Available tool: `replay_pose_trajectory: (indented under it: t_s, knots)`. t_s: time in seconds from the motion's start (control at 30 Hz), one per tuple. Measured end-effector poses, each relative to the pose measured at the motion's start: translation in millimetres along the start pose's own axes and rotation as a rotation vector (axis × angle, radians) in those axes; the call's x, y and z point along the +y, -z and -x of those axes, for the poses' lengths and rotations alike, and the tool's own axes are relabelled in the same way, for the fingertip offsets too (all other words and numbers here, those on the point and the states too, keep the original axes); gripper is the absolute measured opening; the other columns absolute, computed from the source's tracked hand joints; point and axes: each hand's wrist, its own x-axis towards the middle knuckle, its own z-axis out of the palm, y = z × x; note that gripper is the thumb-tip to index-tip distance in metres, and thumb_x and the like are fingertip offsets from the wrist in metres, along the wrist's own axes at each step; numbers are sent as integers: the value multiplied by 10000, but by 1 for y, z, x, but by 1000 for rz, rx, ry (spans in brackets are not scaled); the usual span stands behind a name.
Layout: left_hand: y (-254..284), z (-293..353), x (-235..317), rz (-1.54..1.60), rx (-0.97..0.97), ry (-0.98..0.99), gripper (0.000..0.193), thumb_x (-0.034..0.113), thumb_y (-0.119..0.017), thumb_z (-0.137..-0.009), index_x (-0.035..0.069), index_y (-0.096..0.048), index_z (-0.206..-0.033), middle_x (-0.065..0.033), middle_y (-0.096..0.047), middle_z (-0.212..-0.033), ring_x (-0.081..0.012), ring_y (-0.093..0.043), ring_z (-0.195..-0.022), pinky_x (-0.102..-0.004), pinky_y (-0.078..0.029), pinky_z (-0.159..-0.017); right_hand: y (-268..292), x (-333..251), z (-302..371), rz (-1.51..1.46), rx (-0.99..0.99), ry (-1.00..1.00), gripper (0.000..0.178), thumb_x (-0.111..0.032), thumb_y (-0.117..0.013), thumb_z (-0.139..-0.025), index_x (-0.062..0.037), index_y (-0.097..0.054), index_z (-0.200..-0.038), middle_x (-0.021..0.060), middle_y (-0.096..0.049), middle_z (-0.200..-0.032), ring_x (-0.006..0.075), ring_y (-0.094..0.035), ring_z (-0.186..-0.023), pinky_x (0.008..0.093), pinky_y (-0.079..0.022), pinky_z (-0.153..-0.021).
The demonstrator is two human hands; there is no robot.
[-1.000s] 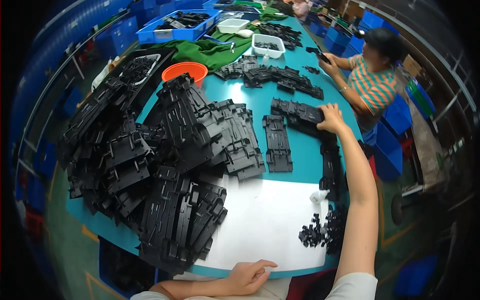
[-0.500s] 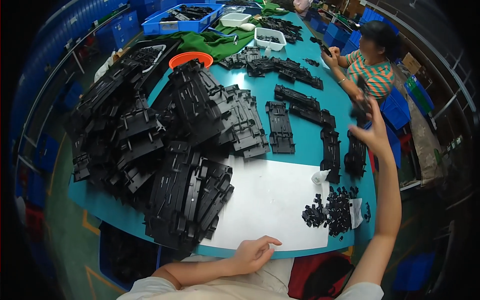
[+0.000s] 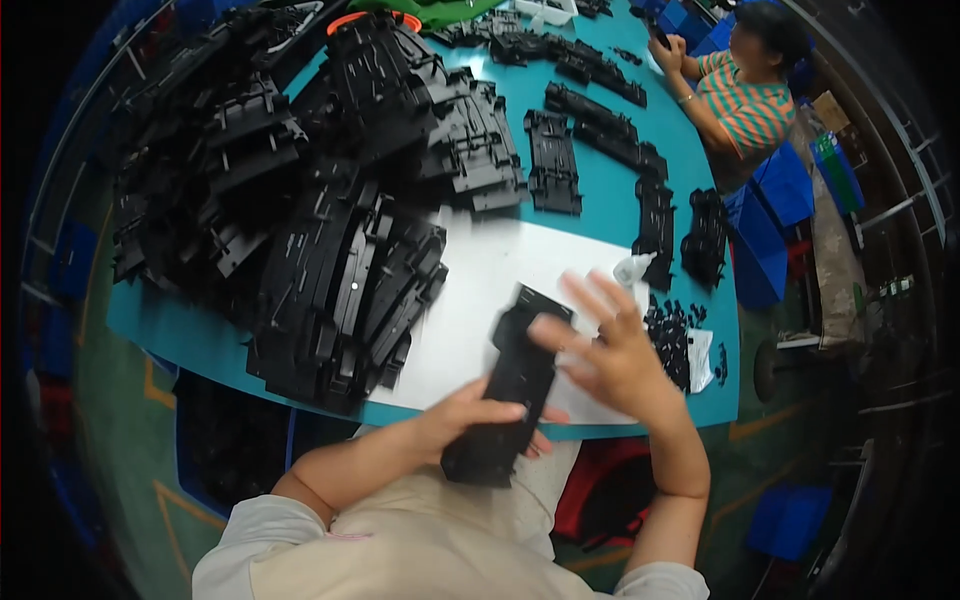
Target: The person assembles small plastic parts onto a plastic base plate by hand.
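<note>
My left hand grips the lower half of a long black plastic tray-like part, thumb on top and fingertips showing past its right edge. The part is held tilted over the front edge of the table. Its upper end lies over a white sheet. My right hand, smeared by motion, has its fingers spread close to the part's upper right side; whether it touches the part is unclear. Beyond that hand are a small white bottle and a heap of small black pieces, partly hidden by it.
Large stacks of similar black parts fill the left of the teal table. Several more lie farther back and along the right. An orange bowl stands at the far side. A co-worker in a striped shirt handles something dark at the right.
My right hand came back from the far right, where it held up a dark part, and its fingers are now spread. My left hand, empty before, holds a black part. The view tilted down.
</note>
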Motion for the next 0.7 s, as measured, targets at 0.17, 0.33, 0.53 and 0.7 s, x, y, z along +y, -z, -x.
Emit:
replay_pose_trajectory:
  t_s: [0.17, 0.33, 0.53, 0.7]
  knots:
    - [22, 13, -7, -187, 151, -344, 539, 259, -514, -917, 7, -316, -1350, -281, -509, -1258, -306, -610, -1032, -402, -512, -875, -8, 57, 16, -285, 161, -474, 222, 19, -624, -762, -6, -666, -979, 114, -649, -894, 221, -615, -798, 298, -474, -703]
    - [26, 9, -16, 62, 83, -296, 529, 298, -478, -937, 12, -319, -1353, -276, -475, -1299, -310, -578, -1092, -418, -502, -906, -6, 85, 38, -315, 67, -743, 102, -36, -660, -774, 5, -691, -863, 53, -644, -713, 97, -571, -615, 226, -433, -562]
    - [17, -9, -7, -72, 99, -441, 637, 466, -190, -992, 39, -209, -1463, -231, -347, -1430, -334, -485, -1216, -462, -484, -946, -11, 79, 48, -203, 40, -852, 135, -29, -689, -720, 19, -667, -844, 111, -606, -729, 188, -586, -625, 287, -458, -587]
    - [24, -6, -10, 30, 81, -418, 626, 457, -162, -999, 34, -217, -1457, -243, -358, -1416, -333, -500, -1201, -470, -481, -959, -22, 84, 56, -157, 13, -812, 165, 7, -730, -676, 24, -652, -820, 75, -582, -687, 136, -526, -567, 265, -432, -544]
